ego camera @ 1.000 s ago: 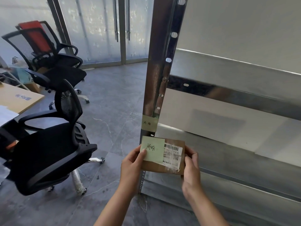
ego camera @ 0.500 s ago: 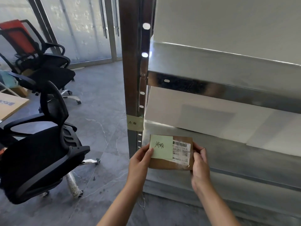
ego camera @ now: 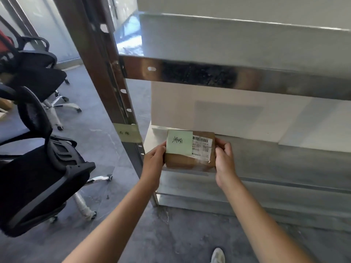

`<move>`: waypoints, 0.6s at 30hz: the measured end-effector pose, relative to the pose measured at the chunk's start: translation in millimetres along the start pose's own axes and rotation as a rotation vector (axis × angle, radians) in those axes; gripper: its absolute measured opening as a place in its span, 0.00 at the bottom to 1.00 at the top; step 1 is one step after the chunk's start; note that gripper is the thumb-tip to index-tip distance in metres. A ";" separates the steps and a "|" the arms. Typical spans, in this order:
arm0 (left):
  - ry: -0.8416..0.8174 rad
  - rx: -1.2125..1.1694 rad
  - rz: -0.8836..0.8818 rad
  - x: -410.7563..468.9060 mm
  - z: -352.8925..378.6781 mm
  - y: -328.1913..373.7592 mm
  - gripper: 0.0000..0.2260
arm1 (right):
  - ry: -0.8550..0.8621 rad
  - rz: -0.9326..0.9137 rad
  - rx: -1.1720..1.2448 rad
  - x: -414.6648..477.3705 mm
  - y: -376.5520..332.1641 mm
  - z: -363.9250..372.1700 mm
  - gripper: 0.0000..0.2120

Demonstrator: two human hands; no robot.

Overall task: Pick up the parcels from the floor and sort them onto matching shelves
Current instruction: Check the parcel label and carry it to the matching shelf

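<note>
A small brown cardboard parcel carries a green handwritten note and a barcode label. My left hand grips its left edge and my right hand grips its right edge. The parcel is at the left front end of the lower metal shelf; whether it rests on the shelf I cannot tell. A yellow-green tag with handwriting is taped to the shelf's upright post, just left of the parcel.
An upper metal shelf hangs above. A white wall panel stands behind the shelves. Black office chairs crowd the grey floor to the left. A shoe tip shows at the bottom.
I have come closer to the rack, and both hands have carried the parcel right and forward, from in front of the post to the lower shelf's left end.
</note>
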State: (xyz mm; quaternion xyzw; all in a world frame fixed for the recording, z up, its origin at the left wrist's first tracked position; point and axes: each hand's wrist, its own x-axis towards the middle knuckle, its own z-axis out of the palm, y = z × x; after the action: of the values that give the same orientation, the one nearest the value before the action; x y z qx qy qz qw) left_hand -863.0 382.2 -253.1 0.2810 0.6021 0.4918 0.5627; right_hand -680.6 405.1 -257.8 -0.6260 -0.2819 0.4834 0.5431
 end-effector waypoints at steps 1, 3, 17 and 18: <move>0.001 0.005 -0.008 4.3 1.7 -1.2 0.16 | 0.000 0.003 -0.005 4.5 0.7 -0.4 0.14; 0.000 0.017 -0.023 10.9 4.1 -2.4 0.14 | -0.003 0.007 -0.018 13.2 3.8 -0.2 0.14; -0.021 0.063 -0.048 32.1 6.7 -11.1 0.10 | 0.024 0.022 -0.168 38.7 20.9 7.6 0.08; -0.024 0.069 -0.042 32.0 6.7 -9.8 0.10 | 0.027 0.028 -0.173 39.0 20.8 7.9 0.08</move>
State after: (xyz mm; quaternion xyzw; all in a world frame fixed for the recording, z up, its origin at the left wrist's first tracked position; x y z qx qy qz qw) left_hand -861.2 409.1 -274.0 0.2933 0.6177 0.4557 0.5699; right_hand -676.8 437.4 -288.8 -0.6809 -0.3064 0.4562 0.4842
